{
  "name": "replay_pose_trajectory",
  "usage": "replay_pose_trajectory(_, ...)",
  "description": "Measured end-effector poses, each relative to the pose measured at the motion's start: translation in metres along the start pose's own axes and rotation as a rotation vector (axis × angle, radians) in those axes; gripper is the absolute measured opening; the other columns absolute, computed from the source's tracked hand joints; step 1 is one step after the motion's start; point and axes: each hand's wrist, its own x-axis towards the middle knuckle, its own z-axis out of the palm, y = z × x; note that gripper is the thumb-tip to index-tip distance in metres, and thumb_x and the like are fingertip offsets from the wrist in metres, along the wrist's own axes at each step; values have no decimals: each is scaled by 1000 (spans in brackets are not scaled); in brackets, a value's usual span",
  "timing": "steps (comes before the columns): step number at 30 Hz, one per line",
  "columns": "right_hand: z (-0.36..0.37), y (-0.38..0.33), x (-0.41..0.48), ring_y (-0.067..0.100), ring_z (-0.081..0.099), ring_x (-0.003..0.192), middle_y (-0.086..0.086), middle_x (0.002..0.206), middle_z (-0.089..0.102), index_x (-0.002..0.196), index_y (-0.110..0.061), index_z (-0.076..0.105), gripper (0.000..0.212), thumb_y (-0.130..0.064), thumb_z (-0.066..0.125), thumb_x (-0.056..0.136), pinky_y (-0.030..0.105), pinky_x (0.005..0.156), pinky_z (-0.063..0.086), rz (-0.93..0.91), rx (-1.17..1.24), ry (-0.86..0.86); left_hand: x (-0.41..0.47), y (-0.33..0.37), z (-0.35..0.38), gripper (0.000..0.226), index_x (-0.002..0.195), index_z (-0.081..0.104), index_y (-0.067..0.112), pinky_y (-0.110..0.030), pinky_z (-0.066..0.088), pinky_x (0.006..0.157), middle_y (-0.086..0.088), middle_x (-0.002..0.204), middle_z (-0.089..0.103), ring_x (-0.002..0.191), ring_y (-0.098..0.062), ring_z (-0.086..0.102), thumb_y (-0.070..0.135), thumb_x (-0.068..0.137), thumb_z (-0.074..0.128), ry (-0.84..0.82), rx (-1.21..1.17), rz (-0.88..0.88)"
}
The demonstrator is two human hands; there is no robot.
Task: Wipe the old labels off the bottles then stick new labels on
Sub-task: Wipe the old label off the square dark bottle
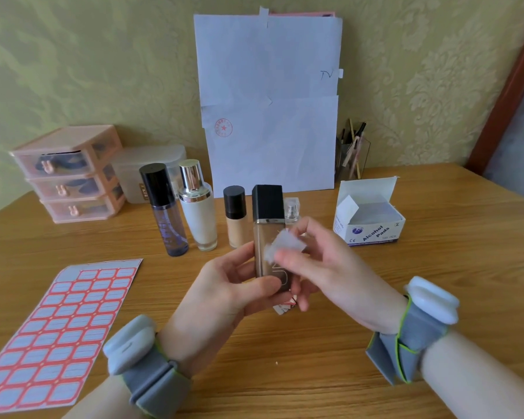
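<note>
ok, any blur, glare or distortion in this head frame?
Head view: the right hand and the wipe it pinches are motion-blurred; the bottle gripped by the left hand is sharper; the wide-angle lens bends the table edge and the door frame; light soft and even, shadows faint, no harsh glare.

bottle (268,204) x5 | label sheet (58,328) x1 | alcohol pad box (372,229) x1 | wipe (285,244) x1 | drawer unit (70,173) x1

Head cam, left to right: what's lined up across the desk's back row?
Pink drawer unit → purple bottle → white bottle → foundation bottle → square-capped bottle, held up by the left hand → alcohol pads box.
</note>
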Motion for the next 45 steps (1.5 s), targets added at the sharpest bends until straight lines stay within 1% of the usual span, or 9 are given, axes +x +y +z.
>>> replay_pose_trajectory(2,2,1,1,24,59,52,10,86,67,95,-12,48,43,-41,77,82,35,47,52,19,-65,34,-1,-2,1,40,117,72,13,-36,60,86,-23,109,73,94,-36,73,-2,80,69,6,78,6)
replay_pose_trajectory(5,8,0,0,26,59,47,19,74,63,100,-15,59,38,-49,68,88,37,44,52,-5,-54,120,-1,-4,3,42,121,69,12,-38,60,89,-23,106,73,92,-35,72,0,81,69,-2,130,-8)
replay_pose_trajectory(16,4,-14,1,22,57,54,12,76,58,92,-5,56,20,-26,55,90,31,45,51,48,494,62,2,7,-2,40,115,74,8,-26,61,78,-20,110,73,90,-23,74,-5,79,64,-26,-184,-57)
replay_pose_trajectory(23,6,-11,-3,18,58,57,10,74,62,90,-4,67,17,-18,75,83,29,52,52,-49,136,75,2,4,-2,42,118,72,8,-32,61,82,-24,111,72,95,-33,73,-9,79,65,-31,-168,-29)
replay_pose_trajectory(27,8,-9,-3,24,64,53,13,66,65,71,-12,56,31,-25,83,77,35,52,55,-59,-85,155,0,-2,-1,38,117,71,13,-38,60,88,-20,114,73,102,-40,72,-4,83,68,-11,80,61)
replay_pose_trajectory(30,10,-7,-3,23,59,50,11,67,61,76,-13,62,28,-33,82,79,34,51,53,-6,34,144,1,-3,-2,41,119,70,16,-39,60,88,-18,113,74,100,-38,73,-3,83,68,8,153,92)
replay_pose_trajectory(36,-2,-10,5,17,55,49,6,74,61,92,-11,66,22,-29,69,79,25,45,47,84,401,203,6,0,-4,39,114,74,10,-31,60,80,-20,123,70,109,-35,71,-4,79,65,-15,-142,-8)
replay_pose_trajectory(41,-23,-8,1,15,54,51,4,81,66,91,-11,71,8,-16,66,90,23,43,46,92,296,300,11,-2,-11,32,105,78,12,-36,62,80,-19,112,73,107,-37,71,-1,78,69,112,-144,-20)
replay_pose_trajectory(45,-47,-5,-10,16,56,54,7,84,68,90,-7,71,11,-16,65,93,26,44,44,133,-13,320,19,-2,-14,28,106,77,25,-29,60,86,-3,108,77,102,-20,73,5,86,73,211,272,97)
